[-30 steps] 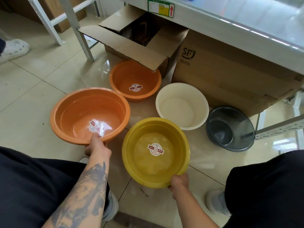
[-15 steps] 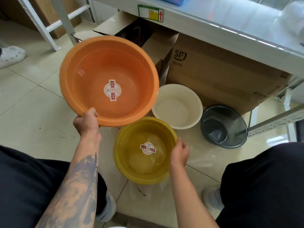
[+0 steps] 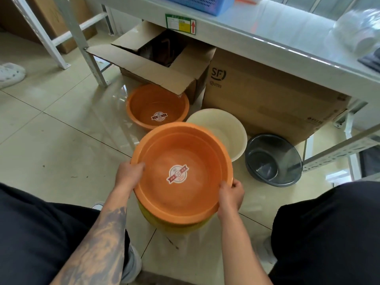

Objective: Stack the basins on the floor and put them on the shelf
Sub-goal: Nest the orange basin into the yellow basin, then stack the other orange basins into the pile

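Note:
A large orange basin [image 3: 185,153] sits nested in the yellow basin [image 3: 174,226], of which only the lower wall shows. My left hand [image 3: 128,174] grips the orange basin's left rim. My right hand [image 3: 231,194] holds the rim at the right, over the yellow basin's edge. A smaller orange basin [image 3: 157,105] stands on the floor behind, a cream basin [image 3: 228,128] to its right, and a dark grey basin [image 3: 273,159] further right. The grey metal shelf [image 3: 267,42] runs across the top.
An open cardboard box [image 3: 148,64] and a large closed carton [image 3: 267,99] stand under the shelf, right behind the basins. A blue basket [image 3: 205,4] sits on the shelf. Shelf legs [image 3: 82,44] rise at left. My knees flank the stack; someone's white shoe [image 3: 10,73] is far left.
My left hand carried the large orange basin from mid-air down into the yellow basin. My right hand shifted from the yellow basin's rim to the rim of the stacked pair.

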